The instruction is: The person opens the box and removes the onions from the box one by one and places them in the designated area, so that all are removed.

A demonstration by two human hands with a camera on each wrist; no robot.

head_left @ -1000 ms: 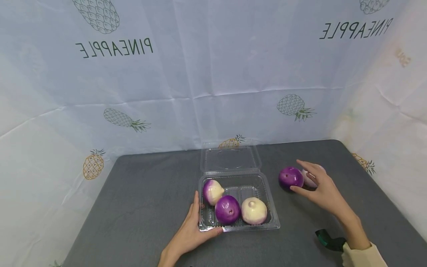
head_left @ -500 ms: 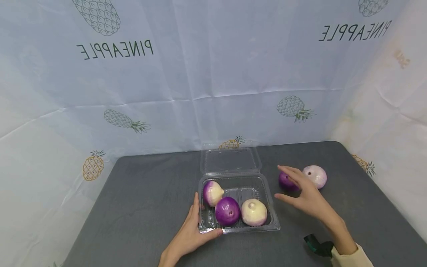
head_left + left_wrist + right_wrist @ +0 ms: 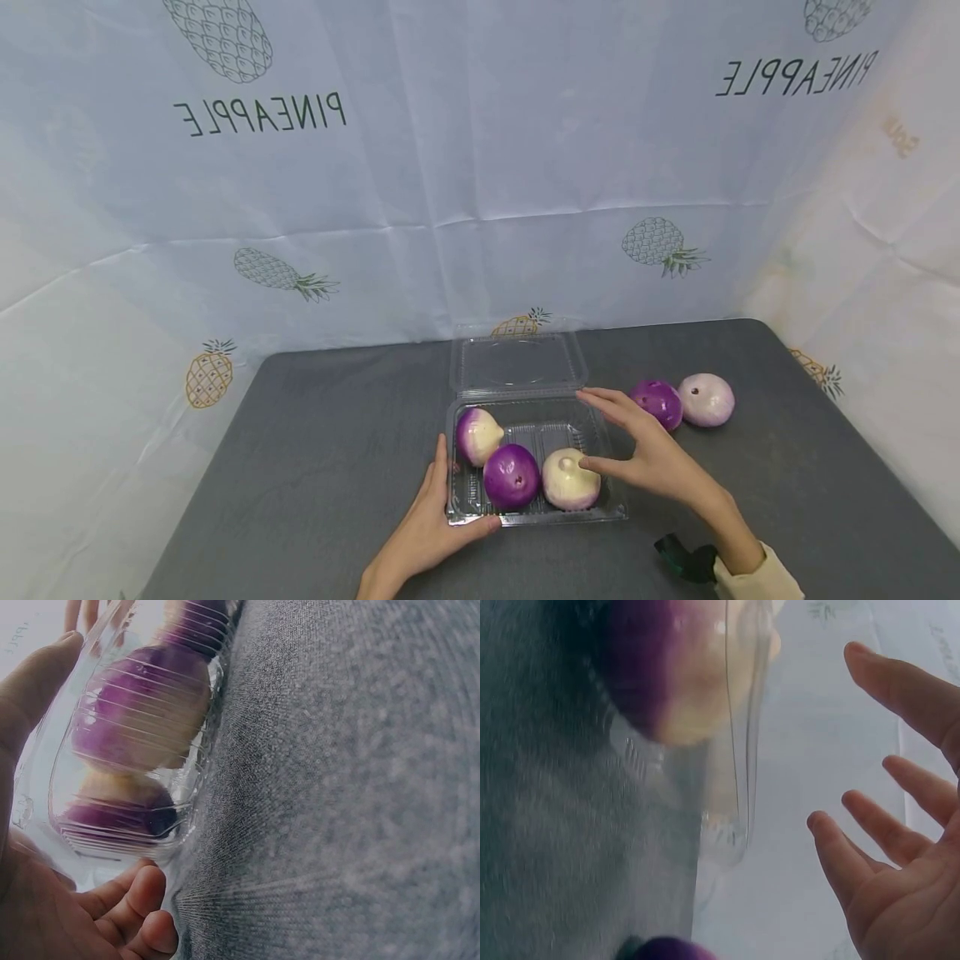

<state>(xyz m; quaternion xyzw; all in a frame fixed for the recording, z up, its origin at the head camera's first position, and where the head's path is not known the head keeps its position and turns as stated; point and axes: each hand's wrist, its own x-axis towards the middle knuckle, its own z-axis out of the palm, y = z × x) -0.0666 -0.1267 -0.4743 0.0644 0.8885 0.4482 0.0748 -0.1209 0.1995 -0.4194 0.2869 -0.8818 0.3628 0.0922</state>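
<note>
A clear plastic clamshell box stands on the table with its lid tipped back. Three glossy purple-and-white onions lie in it: one at the left, a purple one at the front middle, a pale one at the front right. My left hand touches the box's front left corner, index finger along the side and thumb at the front rim. My right hand, fingers spread and holding nothing, hovers at the box's right side; its thumb overlaps the pale onion in the head view. Whether it touches is unclear.
Right of the box, a purple onion and a whitish one sit side by side on the grey table. A curtain printed with pineapples hangs behind the table. A dark curved piece is at my right wrist.
My right hand has moved left from the two loose onions to the box's right side, uncovering those onions. My left hand and the box have stayed in place.
</note>
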